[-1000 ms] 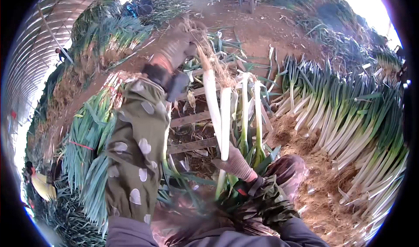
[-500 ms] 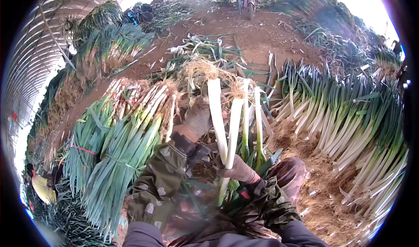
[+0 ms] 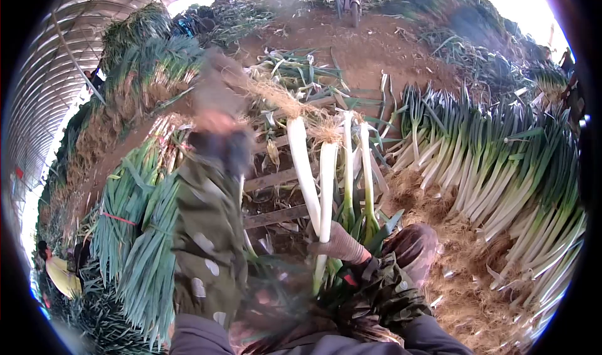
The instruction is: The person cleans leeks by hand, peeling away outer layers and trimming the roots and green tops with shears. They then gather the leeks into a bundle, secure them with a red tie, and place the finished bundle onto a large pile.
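Observation:
My gloved right hand [image 3: 342, 243] is closed around the lower part of several leeks. Their thick white stalks [image 3: 304, 167] stand up and lean a little, roots uppermost, in front of me. Two thinner leeks [image 3: 348, 167] rise just to the right of them. My left hand [image 3: 219, 98] is raised up and to the left, smeared by motion. Stringy roots [image 3: 273, 95] stretch between it and the top of the tallest stalk; whether its fingers hold them cannot be made out. Beneath the left forearm lie tied leek bundles [image 3: 150, 223].
Rows of leeks [image 3: 501, 173] lie along the right, their brown roots [image 3: 464, 273] toward me. Wooden slats [image 3: 276, 217] show below the stalks. Another person in yellow [image 3: 63, 276] is at far left. A motorcycle [image 3: 355, 7] stands at the back, near leaf heaps [image 3: 451, 10].
My left hand has swung up and left from beside the stalks, and its forearm now covers part of the bundles. My right hand has stayed on the leeks, which shifted slightly left.

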`<state>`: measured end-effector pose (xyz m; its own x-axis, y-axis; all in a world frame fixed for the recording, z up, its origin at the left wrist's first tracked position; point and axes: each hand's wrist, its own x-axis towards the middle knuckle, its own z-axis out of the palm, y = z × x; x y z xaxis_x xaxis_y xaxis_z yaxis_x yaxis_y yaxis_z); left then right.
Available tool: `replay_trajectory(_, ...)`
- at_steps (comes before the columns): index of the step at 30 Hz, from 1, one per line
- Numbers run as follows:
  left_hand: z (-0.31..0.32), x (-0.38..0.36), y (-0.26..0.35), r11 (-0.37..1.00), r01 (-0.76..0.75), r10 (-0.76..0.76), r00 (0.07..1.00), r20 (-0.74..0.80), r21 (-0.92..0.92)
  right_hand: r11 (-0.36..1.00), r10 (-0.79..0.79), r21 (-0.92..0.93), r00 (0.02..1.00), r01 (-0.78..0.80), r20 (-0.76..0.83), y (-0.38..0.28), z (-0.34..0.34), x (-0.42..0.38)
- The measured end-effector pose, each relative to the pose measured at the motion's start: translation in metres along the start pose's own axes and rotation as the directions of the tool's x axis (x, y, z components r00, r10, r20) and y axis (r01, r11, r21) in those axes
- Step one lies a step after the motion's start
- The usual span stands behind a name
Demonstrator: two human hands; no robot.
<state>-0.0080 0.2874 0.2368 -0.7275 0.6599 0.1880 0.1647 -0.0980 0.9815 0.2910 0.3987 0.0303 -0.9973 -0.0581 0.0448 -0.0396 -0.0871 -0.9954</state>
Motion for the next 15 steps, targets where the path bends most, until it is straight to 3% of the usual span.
replay_trajectory(2,-0.016,-0.004,0.041,0.951,-0.028,0.012,0.998,0.054,0.307,0.993,0.017,-0.118,1.000,-0.016,0.007,0.001,-0.008,0.006)
replay_trajectory(4,-0.017,-0.016,0.045,0.824,-0.039,-0.024,0.994,0.104,0.565,0.993,-0.109,-0.073,0.979,0.097,-0.174,-0.004,-0.006,0.016)
replay_trajectory(6,-0.006,-0.043,0.014,0.751,-0.059,-0.058,0.986,0.154,0.657,0.979,-0.088,-0.203,0.955,0.030,-0.284,0.025,-0.015,0.035)
replay_trajectory(10,0.054,-0.111,-0.083,0.823,-0.111,-0.006,0.979,0.204,0.557,0.875,-0.292,-0.477,0.870,0.076,-0.396,-0.021,0.002,0.048)
replay_trajectory(11,0.073,-0.125,-0.095,0.845,-0.107,0.026,0.987,0.160,0.524,0.914,-0.053,-0.389,0.919,-0.113,-0.391,-0.032,0.009,0.051)
replay_trajectory(13,0.103,-0.142,-0.097,0.875,-0.036,0.028,0.999,0.025,0.482,0.867,-0.306,-0.477,0.909,0.144,-0.282,-0.024,0.029,0.060)
replay_trajectory(14,0.098,-0.138,-0.110,0.943,0.057,-0.023,0.994,-0.106,0.329,0.817,-0.283,-0.569,0.926,0.096,-0.250,-0.026,0.035,0.056)
replay_trajectory(15,0.092,-0.138,-0.102,0.982,0.061,-0.044,0.994,-0.098,0.177,0.781,-0.088,-0.622,0.978,-0.050,-0.189,-0.043,0.035,0.058)
